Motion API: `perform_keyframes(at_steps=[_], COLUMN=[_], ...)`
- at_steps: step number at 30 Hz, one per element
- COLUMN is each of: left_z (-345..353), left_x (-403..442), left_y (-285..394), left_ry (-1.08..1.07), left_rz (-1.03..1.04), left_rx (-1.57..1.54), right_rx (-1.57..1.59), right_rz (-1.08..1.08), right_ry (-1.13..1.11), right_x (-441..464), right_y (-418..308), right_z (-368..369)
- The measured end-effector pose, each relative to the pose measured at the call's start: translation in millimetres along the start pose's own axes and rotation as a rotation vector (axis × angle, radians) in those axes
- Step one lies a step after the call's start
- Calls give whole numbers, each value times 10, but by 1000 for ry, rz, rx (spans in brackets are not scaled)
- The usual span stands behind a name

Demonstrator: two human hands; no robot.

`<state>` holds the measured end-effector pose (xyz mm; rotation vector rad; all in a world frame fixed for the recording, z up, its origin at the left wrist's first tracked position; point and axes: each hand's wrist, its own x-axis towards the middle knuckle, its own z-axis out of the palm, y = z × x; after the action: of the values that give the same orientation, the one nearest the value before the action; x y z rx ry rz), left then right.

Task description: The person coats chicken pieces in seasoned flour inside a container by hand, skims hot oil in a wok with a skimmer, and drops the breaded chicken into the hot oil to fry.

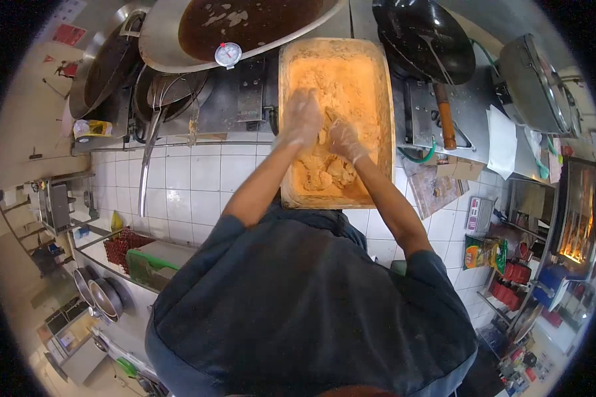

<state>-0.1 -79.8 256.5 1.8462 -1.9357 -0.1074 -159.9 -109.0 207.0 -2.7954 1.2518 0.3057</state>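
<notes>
A deep rectangular tray point(388, 99) holds orange-tinted flour point(364, 73). Both my hands are inside it, dusted with flour; the right seems to wear a thin clear glove. My left hand point(302, 119) is smeared by motion over the left half of the tray, so its fingers cannot be made out. Close beside it, my right hand point(345, 140) has curled fingers at the flour-covered lumps in the middle; what lies in its grasp is unclear. Several flour-coated pieces, seemingly chicken pieces point(316, 177), lie near the tray's close end, just below my hands.
Behind the tray stands a wide pan of dark oil point(258, 26) with a dial thermometer point(228, 55) at its rim. A black wok point(424, 40) and wooden handle point(445, 116) are to the right. A long-handled strainer point(153, 132) juts out left. A glowing heater point(576, 212) stands far right.
</notes>
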Motion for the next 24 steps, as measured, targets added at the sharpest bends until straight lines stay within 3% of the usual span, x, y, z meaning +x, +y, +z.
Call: perform_keyframes(at_steps=[2, 4, 10, 13, 15, 17, 19, 22, 24], left_z=[88, 321, 54, -237, -312, -332, -334, -654, -651], left_x=[220, 312, 191, 120, -16, -113, -219, -210, -223], left_y=[-156, -350, -69, 160, 163, 172, 213, 216, 122], left_ry=[-119, -282, -172, -193, -210, -176, -101, -163, -173], left_rz=[-102, -185, -339, -474, -445, -395, -323, -339, -405], left_rx=[33, 21, -130, -454, -752, -919, -954, -873, -1011], right_rx=[59, 423, 805, 1222, 1524, 703, 108, 159, 166], right_rz=[101, -4, 242, 400, 531, 515, 496, 539, 606], right_ry=[200, 490, 583, 650, 700, 292, -8, -31, 9], right_x=[-3, -150, -802, -908, -823, -788, -803, -658, -578], right_y=[-32, -13, 170, 192, 194, 272, 188, 332, 373], right_z=[325, 146, -422, -482, -365, -326, -336, -79, -12])
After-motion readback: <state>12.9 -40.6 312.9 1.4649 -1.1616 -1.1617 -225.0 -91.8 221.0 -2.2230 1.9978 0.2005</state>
